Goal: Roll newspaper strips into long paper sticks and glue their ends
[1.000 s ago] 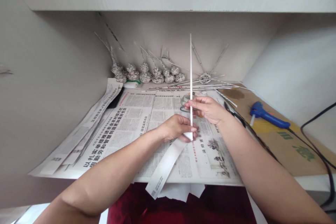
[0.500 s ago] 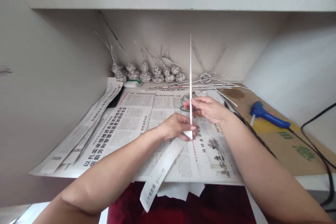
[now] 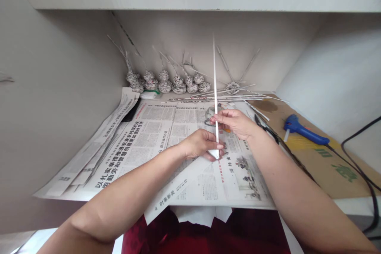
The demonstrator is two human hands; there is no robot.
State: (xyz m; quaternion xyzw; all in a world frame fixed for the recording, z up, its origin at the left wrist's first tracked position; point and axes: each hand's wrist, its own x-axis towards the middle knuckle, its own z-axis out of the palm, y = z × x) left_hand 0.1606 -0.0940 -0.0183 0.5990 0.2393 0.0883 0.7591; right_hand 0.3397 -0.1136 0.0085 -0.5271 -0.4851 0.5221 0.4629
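Both my hands hold a thin white rolled paper tube (image 3: pixel 215 83), which stands nearly upright over the newspaper-covered table. My left hand (image 3: pixel 201 144) pinches the lower end, where the tube runs into a flat newspaper strip (image 3: pixel 172 190). That strip slants down to the left and hangs past the table's front edge. Higher up, my right hand (image 3: pixel 236 122) grips the tube between thumb and fingers. Whether a rod lies inside the tube cannot be seen.
Several gourd-shaped woven paper pieces (image 3: pixel 179 85) line the back wall. Paper tubes (image 3: pixel 205 99) lie before them, beside a woven starter with spokes (image 3: pixel 232 87). Newspaper strips (image 3: pixel 89 158) are stacked left. At right are a blue glue gun (image 3: pixel 306 131), scissors (image 3: pixel 266 128) and cardboard (image 3: pixel 324 166).
The flat strip has swung up and left, with its printed side turned more into view. The tube's top leans slightly further left. Both hands stay nearly in place.
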